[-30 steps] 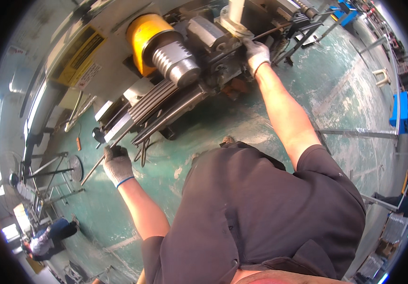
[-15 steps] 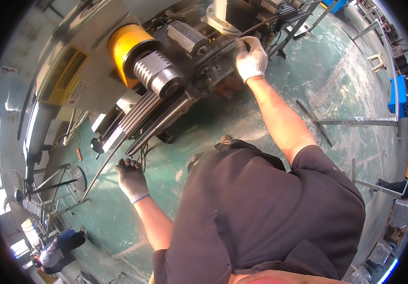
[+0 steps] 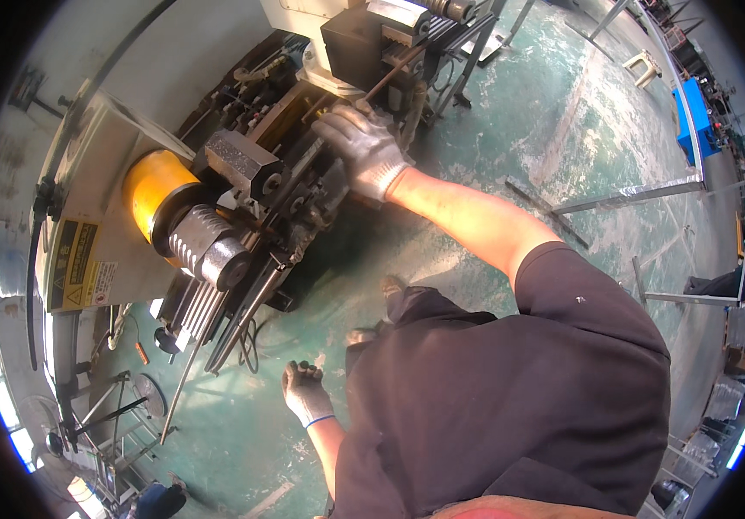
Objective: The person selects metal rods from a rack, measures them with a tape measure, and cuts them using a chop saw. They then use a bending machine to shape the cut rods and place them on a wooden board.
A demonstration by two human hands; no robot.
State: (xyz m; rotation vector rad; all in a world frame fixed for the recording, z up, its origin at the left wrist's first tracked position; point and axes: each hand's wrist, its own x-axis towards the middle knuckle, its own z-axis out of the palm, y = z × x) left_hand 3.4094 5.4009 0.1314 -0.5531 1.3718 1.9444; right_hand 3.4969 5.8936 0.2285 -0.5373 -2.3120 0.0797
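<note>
My right hand (image 3: 362,149), in a whitish glove with grey-coated fingers, reaches over the machine with its fingers stretched out. It lies over dark, greasy machine parts near the base of a white column (image 3: 325,80); whether it touches them I cannot tell. My left hand (image 3: 307,394), gloved the same way, hangs low over the floor close to my body. Its fingers are loosely bent and apart, and nothing shows in them. Between the hands stand the machine's yellow round housing (image 3: 154,186), a ridged metal cylinder (image 3: 204,242) and a dark metal block (image 3: 238,164).
A thin long rod (image 3: 184,389) sticks out from the machine toward the lower left. A round-plated stand (image 3: 149,395) is beyond it. On the right are a metal frame (image 3: 632,192), a small stool (image 3: 642,69) and a blue box (image 3: 693,121).
My right hand has gone from curled at the machine's edge to stretched out farther over it. The left has drawn back from the rod ends toward my body. The whole view has shifted.
</note>
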